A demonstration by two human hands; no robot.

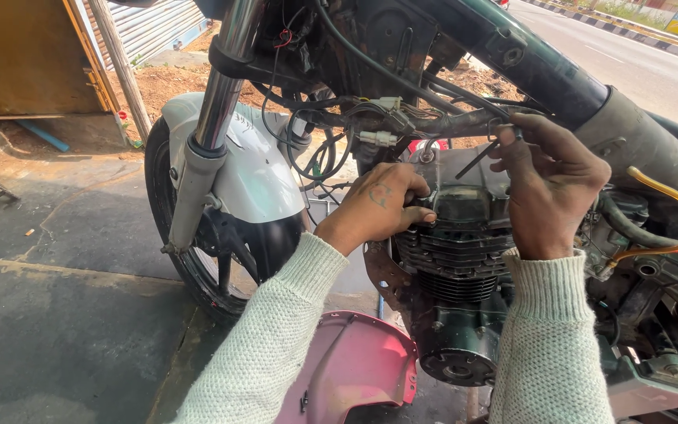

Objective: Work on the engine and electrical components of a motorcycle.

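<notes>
Grey concrete paving (64,330) runs under a stripped motorcycle parked beside a sunlit road (637,63). Its black finned metal engine (453,259) sits at centre, right of the front wheel with its white mudguard (253,169). At the cylinder head, the left hand (378,206) pinches something too small to make out. Just right and slightly higher, the right hand (552,182) curls closed around a thin dark metal tool (480,155). A pink plastic panel (355,365) lies on the ground nearby.
</notes>
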